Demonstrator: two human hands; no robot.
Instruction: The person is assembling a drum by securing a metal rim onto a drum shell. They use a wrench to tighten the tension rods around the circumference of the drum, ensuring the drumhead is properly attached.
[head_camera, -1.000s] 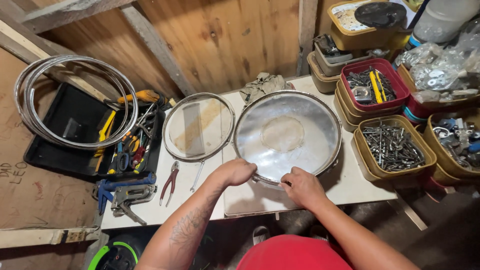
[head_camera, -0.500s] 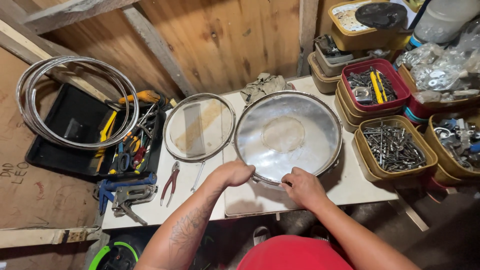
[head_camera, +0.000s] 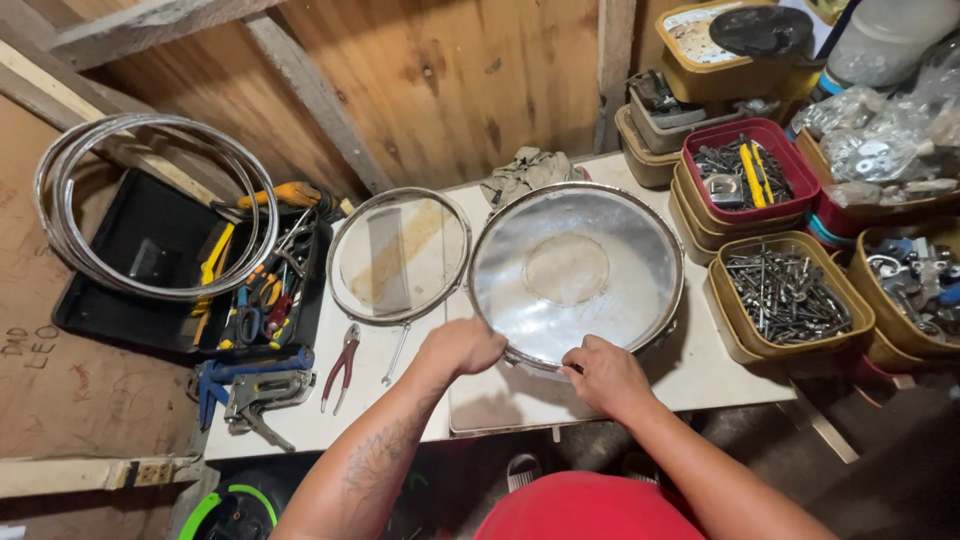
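A round silver drum (head_camera: 577, 272) with a shiny see-through head lies flat on the white table (head_camera: 700, 370). My left hand (head_camera: 462, 346) grips the metal rim at the near left. My right hand (head_camera: 603, 371) is closed on the near edge of the same rim, a little to the right. Beside the drum on the left lies a separate clear drumhead in a metal hoop (head_camera: 399, 256).
Red-handled pliers (head_camera: 343, 362) and a small wrench (head_camera: 396, 354) lie near my left hand. A black tray of hand tools (head_camera: 250, 290) and stacked metal hoops (head_camera: 150, 205) are at the left. Tubs of bolts and hardware (head_camera: 785, 292) crowd the right. A wooden wall stands behind.
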